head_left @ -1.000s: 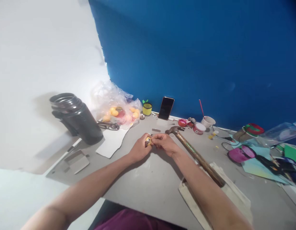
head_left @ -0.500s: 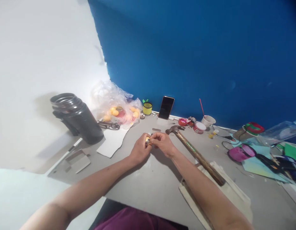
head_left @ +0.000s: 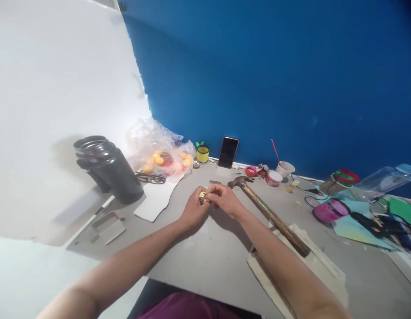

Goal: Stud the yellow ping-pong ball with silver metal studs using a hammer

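At the frame's centre, the left hand [head_left: 192, 210] pinches a small yellow piece [head_left: 202, 196] steady while the right hand [head_left: 225, 200], fingertips closed on it, works its end; a hammer [head_left: 268, 215] lies just right.

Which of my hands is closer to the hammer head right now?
Right. Your right hand sits just beside the hammer head, slightly nearer you. Your left hand is farther away, on the other side of the small yellow piece both hands pinch.
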